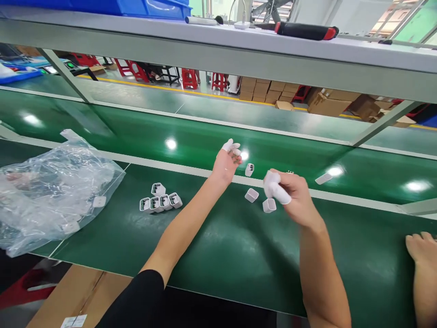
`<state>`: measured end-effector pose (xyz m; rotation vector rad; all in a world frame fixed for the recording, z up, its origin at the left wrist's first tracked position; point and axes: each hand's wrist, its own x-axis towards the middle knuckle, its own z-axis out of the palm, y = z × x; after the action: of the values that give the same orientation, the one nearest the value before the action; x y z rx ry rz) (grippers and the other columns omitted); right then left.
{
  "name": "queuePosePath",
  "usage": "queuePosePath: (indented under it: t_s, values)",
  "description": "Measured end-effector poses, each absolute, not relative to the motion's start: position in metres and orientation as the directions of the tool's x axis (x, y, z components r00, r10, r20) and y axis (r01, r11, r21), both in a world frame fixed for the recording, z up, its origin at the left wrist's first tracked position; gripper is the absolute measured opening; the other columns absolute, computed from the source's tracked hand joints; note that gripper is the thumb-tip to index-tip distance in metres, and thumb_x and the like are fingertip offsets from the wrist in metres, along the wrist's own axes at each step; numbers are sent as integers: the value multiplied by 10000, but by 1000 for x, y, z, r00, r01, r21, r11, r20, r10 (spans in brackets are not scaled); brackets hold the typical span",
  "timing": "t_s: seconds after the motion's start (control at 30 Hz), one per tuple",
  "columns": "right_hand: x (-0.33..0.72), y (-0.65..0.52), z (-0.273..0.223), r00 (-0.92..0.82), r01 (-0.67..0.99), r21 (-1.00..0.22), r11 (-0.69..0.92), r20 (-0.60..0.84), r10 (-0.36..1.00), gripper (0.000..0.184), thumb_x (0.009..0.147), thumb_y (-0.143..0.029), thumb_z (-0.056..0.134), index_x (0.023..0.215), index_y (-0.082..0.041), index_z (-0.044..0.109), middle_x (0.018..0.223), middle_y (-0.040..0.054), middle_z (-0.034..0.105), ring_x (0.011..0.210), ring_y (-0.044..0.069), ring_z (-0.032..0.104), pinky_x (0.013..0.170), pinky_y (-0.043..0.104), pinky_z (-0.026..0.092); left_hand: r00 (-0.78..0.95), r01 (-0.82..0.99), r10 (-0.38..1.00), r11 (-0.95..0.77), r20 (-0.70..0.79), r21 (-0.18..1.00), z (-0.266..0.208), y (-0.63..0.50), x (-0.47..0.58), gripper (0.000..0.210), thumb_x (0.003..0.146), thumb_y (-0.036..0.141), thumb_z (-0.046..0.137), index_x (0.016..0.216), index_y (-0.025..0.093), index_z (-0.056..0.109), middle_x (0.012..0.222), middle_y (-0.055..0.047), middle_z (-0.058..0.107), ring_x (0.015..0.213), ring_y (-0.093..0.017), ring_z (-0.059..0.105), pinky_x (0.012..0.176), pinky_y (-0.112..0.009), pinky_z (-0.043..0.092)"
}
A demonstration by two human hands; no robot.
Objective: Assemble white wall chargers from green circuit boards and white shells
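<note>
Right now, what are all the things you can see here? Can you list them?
Belt: one, green, runs across the whole view.
Shells: five, white, grouped on the belt left of the hands.
Loose shells: three, white, on the belt between the hands.
Bag: one, clear plastic, crumpled at the left, more white parts inside.
Flat piece: one, white, on the belt rail at the right.
Shelf: one, grey, overhead.
Bin: blue, on the shelf.
Tool: one, black and red, on the shelf.
Boxes: several, brown, on the far floor.
Stools: several, red, far floor.
Other hand: one, resting at the right edge.
Left hand: white finger cots, open above the belt.
Right hand: white finger cots, curled; grip contents unclear.
</note>
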<state>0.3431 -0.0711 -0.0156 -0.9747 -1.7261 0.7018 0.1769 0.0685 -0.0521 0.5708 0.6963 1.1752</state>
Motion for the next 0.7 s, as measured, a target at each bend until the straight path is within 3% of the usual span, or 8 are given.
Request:
queuePosePath:
  t_s: [0.13, 0.27, 0.47, 0.6, 0.7]
  values:
    - [311, -68, -25, -35, 245, -803, 544, 553, 832, 182, 1083, -455, 718, 1091, -280, 766, 1053, 34, 735, 976, 214, 689, 928, 403, 580, 405, -656, 901, 406, -157, 636, -40, 46, 185, 464, 988, 617, 785, 906, 165, 719, 728, 18, 599, 608, -94, 595, 590, -232, 490]
    - [301, -63, -32, -41, 155, -891, 427, 426, 904, 258, 1124, -497, 644, 1221, -290, 764, 1193, 51, 777, 1105, 224, 752, 1044, 435, 626, 477, -671, 875, 423, -82, 608, -25, 33, 183, 527, 1000, 685, 741, 894, 169, 744, 751, -3, 629, 606, -106, 613, 510, -235, 450]
    - [274, -77, -40, -11, 131, -868, 480, 482, 876, 343, 1150, -528, 566, 1328, -300, 749, 1385, 77, 758, 1309, 275, 728, 1184, 524, 596, 385, -767, 919, 367, -80, 527, -16, 5, 153, 503, 1075, 633, 648, 875, 180, 737, 727, 2, 635, 631, -116, 634, 595, -246, 525]
    - [236, -113, -64, -148, 111, -883, 457, 440, 886, 364, 1160, -477, 550, 1452, -316, 695, 1504, 97, 692, 1400, 300, 677, 1224, 566, 563, 346, -769, 907, 421, -242, 481, -37, -45, 106, 443, 1073, 563, 680, 856, 179, 721, 730, 2, 638, 634, -114, 626, 633, -257, 526]
    - [204, -155, -85, -302, 136, -895, 424, 370, 878, 406, 1155, -419, 560, 1541, -316, 633, 1521, 114, 672, 1381, 301, 681, 1222, 581, 568, 236, -759, 934, 350, -269, 548, -60, -93, 56, 355, 1019, 508, 772, 885, 183, 724, 750, 1, 624, 663, -131, 624, 604, -271, 483]
